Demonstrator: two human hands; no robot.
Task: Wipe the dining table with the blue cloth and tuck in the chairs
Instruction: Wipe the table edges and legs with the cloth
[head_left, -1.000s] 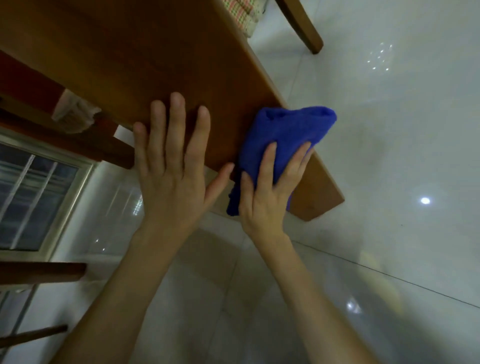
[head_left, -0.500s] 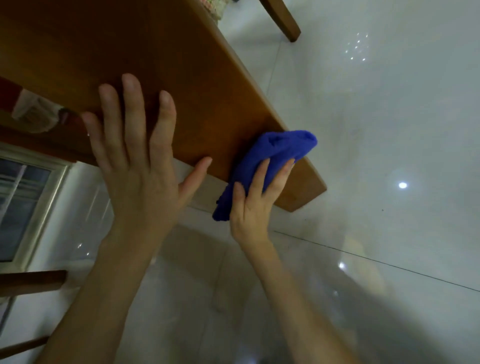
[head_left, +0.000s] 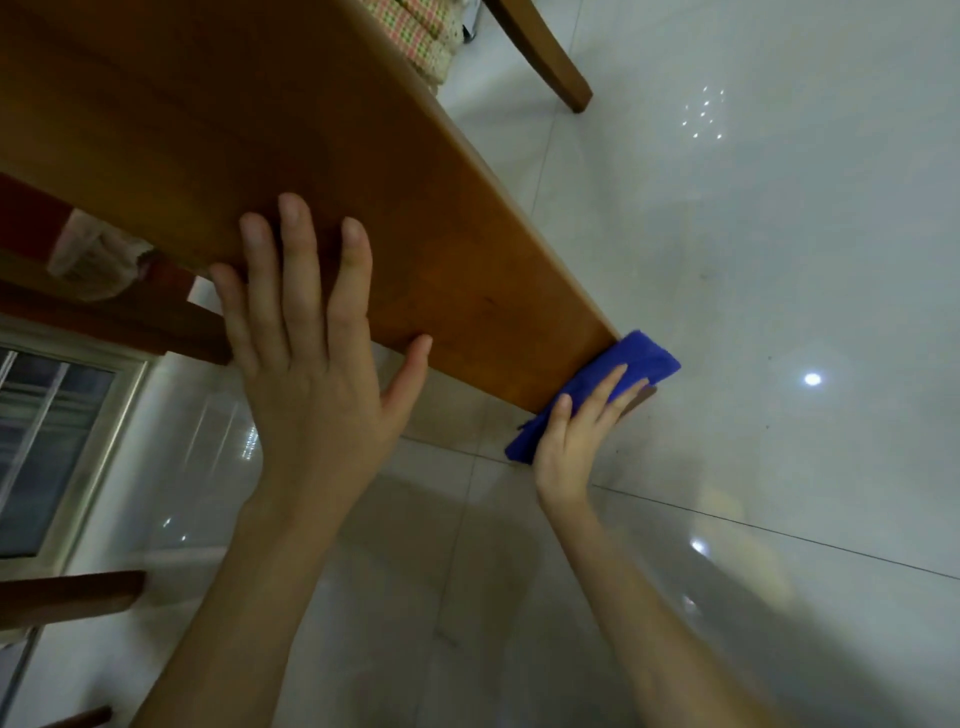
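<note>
The brown wooden dining table (head_left: 322, 171) fills the upper left, its near corner pointing to the lower right. My left hand (head_left: 311, 364) lies flat on the table's near edge, fingers spread, holding nothing. The blue cloth (head_left: 644, 358) covers the table's near corner and hangs over its edge. My right hand (head_left: 576, 441) presses the cloth against that corner, fingers laid over it. A chair (head_left: 540, 57) with a checked seat cushion (head_left: 415, 31) stands at the table's far side, top middle.
Glossy white floor tiles (head_left: 753, 260) spread to the right and below. Dark wooden chair parts (head_left: 67, 597) show at the lower left, a chair with a pale cloth (head_left: 93, 260) sits under the table at left, and a window (head_left: 47, 447) is beside it.
My right hand has slid the blue cloth along the tabletop to its near corner, where it now hangs over the edge. My left hand stays flat on the table.
</note>
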